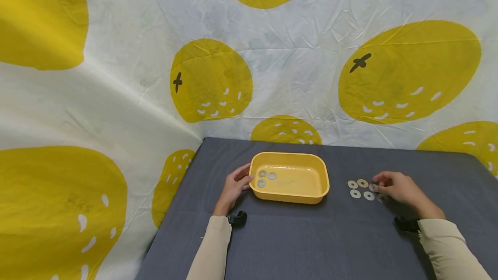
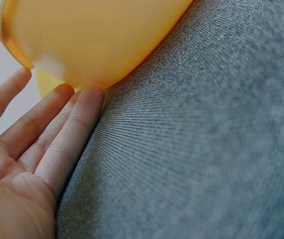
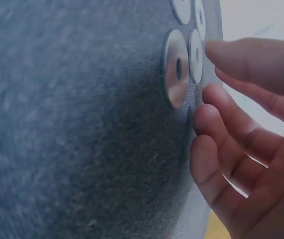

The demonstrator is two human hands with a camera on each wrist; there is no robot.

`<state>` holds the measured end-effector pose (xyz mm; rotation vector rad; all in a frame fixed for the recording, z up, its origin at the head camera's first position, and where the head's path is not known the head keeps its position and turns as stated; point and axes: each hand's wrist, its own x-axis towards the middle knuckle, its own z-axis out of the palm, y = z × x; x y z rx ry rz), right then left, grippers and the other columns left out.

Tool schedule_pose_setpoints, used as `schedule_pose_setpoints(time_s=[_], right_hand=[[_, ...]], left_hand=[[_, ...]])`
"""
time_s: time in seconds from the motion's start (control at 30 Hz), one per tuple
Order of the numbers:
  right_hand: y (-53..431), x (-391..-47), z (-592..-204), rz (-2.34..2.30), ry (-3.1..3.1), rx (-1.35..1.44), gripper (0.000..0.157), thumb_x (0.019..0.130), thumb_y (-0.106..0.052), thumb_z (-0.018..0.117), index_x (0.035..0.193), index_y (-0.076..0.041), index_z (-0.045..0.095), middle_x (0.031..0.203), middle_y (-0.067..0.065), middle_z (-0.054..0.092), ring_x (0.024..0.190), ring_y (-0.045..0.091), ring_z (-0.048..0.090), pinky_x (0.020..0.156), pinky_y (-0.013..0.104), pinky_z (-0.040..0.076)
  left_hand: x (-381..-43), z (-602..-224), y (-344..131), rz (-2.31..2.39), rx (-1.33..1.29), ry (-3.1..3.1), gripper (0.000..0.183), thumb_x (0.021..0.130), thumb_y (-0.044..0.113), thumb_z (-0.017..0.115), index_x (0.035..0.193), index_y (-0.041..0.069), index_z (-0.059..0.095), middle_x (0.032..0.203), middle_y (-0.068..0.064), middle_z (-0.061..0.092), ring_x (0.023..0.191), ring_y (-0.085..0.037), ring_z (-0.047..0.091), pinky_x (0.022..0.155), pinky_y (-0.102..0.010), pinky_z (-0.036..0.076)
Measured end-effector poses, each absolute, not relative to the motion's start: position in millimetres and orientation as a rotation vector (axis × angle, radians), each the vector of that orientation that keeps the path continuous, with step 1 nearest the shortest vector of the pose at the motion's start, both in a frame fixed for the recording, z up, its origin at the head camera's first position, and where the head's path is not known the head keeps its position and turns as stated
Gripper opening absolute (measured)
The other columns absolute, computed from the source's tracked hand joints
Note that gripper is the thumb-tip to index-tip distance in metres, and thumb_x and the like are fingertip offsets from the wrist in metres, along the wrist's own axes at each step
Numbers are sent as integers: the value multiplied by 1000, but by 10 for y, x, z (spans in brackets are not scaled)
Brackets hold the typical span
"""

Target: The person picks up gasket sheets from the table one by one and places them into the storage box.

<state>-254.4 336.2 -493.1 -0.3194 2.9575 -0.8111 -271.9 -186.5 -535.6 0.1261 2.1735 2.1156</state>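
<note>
In the head view a yellow plastic tray [image 1: 289,199] holds three flat metal washers [image 1: 261,183] near its left end. My left hand [image 1: 233,186] grips the tray's left end, thumb over the rim. Seen from the left wrist, its long fingers [image 2: 67,137] lie nearly straight against the outer wall. To the right, several washers [image 1: 355,193] lie loose on the cloth. My right hand [image 1: 400,188] is at their right side, fingers loosely bent about one washer [image 1: 372,188]. In the right wrist view thumb and fingertips are apart, beside a washer [image 3: 176,69], with nothing visibly pinched.
A dark grey cloth [image 1: 295,241] covers the table. Behind it and along the left side hangs a white curtain [image 1: 292,77] printed with large yellow fruit shapes. Black bands [image 1: 238,218] sit on both wrists.
</note>
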Motion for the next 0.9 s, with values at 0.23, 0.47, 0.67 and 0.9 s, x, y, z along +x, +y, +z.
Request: schedule_pose_setpoints(time_s=[0.23,0.47,0.67,0.9], right_hand=[[3384,-2569,-4967,-771,2948,-317,22,88,-13,77,105,-2,72,85,1,65,73,12,52,64,29,41],[3379,-2587,-4972,-733,2970,-341,20,85,-12,79,101,-2,72,84,2,64,75,14,52,65,30,41],[3373,-2610,-4969,-736,2942,-335,19,86,-12,78,100,-1,71,84,4,64,74,12,52,64,28,42],[3368,-2638,-4981,-751,2907,-352,21,86,-11,78,99,0,66,84,4,60,73,15,51,62,27,40]], left_hand=[[-2720,-5369,-1865,2116,132,2178,53,97,26,73,147,24,57,140,-17,63,117,-27,68,88,-35,62],[-2731,-5370,-1856,2124,126,2166,53,96,26,74,147,23,57,140,-18,63,117,-29,68,88,-34,62],[-2729,-5374,-1852,2127,113,2166,53,96,25,74,147,23,57,140,-18,63,119,-32,67,87,-34,62],[-2724,-5392,-1858,2130,103,2167,53,96,25,74,146,23,58,140,-18,63,121,-33,67,88,-34,62]])
